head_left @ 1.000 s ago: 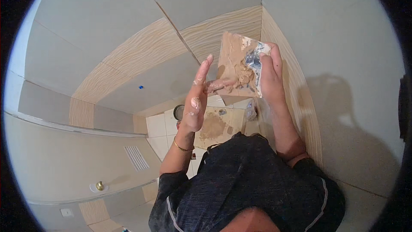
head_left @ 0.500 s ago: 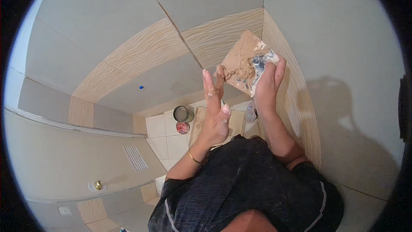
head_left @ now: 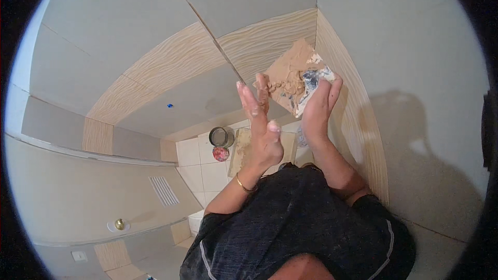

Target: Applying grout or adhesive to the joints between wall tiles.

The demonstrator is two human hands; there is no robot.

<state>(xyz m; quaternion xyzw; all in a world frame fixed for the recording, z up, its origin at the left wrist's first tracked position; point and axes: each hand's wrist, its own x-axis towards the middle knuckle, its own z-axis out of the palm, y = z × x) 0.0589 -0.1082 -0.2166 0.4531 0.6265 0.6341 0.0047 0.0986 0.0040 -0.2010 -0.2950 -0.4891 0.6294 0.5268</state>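
**Paste on the board, fingers loaded, wall seams not yet touched**

I am looking down at my two hands raised in a tiled corner. My right hand (head_left: 317, 105) grips the lower edge of a square brown board (head_left: 293, 70), fingers wrapped up its right side, holding it tilted just in front of the wall. On the board sits a mound of tan paste (head_left: 288, 87), with a smear of white and dark blue at the board's right corner. My left hand (head_left: 262, 129) is open, fingers straight and apart, just left of the board; its fingertips (head_left: 262, 80) touch the board's left edge and carry a lump of the same paste. The two hands are close but not touching.

Behind the board, a sandy ribbed tile band (head_left: 181, 57) runs across grey wall tiles. Below the board, on the white floor tiles, lie a round open tin (head_left: 220, 136), a small red lid (head_left: 221, 153) touching it, and a second flat board (head_left: 241, 148) smeared with paste.

My judgement: paste is mixed and a dab is picked up; I can see none fresh on the wall near the board, so the applying looks left to do
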